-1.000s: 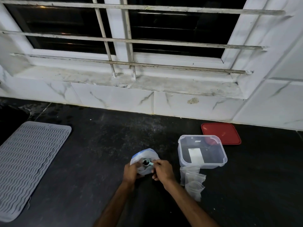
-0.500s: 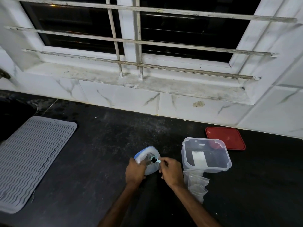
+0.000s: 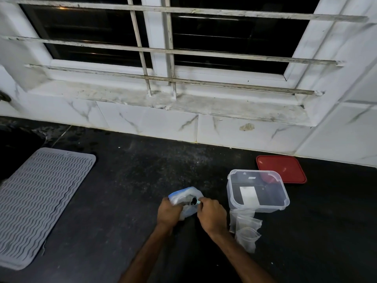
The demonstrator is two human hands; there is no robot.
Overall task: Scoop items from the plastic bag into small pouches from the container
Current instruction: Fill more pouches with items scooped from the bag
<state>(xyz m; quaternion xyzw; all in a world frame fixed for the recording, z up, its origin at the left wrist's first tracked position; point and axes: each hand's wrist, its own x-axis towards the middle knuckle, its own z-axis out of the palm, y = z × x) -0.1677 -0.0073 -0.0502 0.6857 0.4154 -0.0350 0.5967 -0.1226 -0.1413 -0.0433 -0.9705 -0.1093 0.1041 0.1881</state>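
A clear plastic bag with a blue zip edge [image 3: 186, 194] stands on the black counter, its mouth held apart. My left hand [image 3: 169, 211] grips the bag's left side. My right hand [image 3: 212, 214] pinches a small scoop [image 3: 194, 201] with a dark bowl at the bag's mouth. A clear square container [image 3: 258, 190] sits just to the right, with a white label showing inside. Several small clear pouches [image 3: 244, 229] lie on the counter in front of the container, right of my right wrist.
A red lid [image 3: 283, 168] lies behind the container near the tiled wall. A grey ribbed mat [image 3: 38, 199] covers the counter's left side. A barred window and its sill run across the back.
The scoop's dark bowl has shifted slightly within the bag's mouth; both hands stay at the bag. The camera has tilted, so everything sits lower and more to the right.
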